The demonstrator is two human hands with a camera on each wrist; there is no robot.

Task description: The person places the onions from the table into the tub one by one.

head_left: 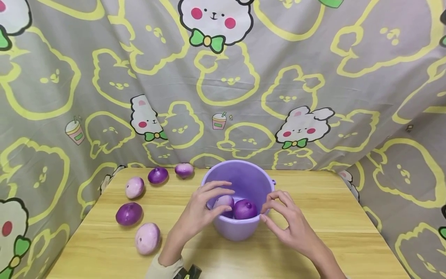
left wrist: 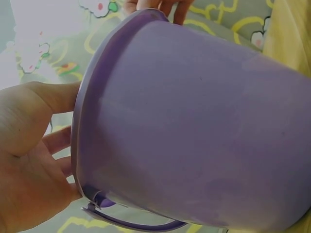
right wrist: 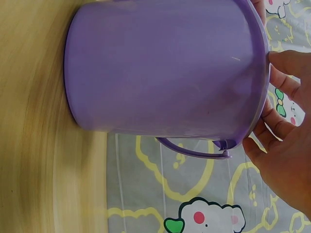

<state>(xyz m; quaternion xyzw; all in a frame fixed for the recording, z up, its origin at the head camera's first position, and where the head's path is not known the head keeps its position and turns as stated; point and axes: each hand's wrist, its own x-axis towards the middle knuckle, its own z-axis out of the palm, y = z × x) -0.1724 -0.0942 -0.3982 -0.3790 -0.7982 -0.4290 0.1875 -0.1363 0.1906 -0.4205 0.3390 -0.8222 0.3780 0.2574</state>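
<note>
A purple bucket (head_left: 237, 229) with a thin handle (right wrist: 192, 151) stands upright on the wooden table. Inside it, a pale-pink and purple onion (head_left: 224, 203) lies beside a dark purple onion (head_left: 245, 209). My left hand (head_left: 205, 203) reaches over the left side of the bucket's mouth, fingers spread and nothing in them; its thumb partly covers the pale onion. At the opposite side, the fingertips of my right hand (head_left: 290, 217) are right at the rim, loosely bent. The right wrist view shows those fingers (right wrist: 279, 121) spread out along the rim.
Several more onions lie loose on the left of the table (head_left: 313, 197), among them a pale one (head_left: 148, 238) near my left forearm and a dark one (head_left: 129, 214). A grey patterned curtain (head_left: 237, 93) hangs right behind the table and along its sides.
</note>
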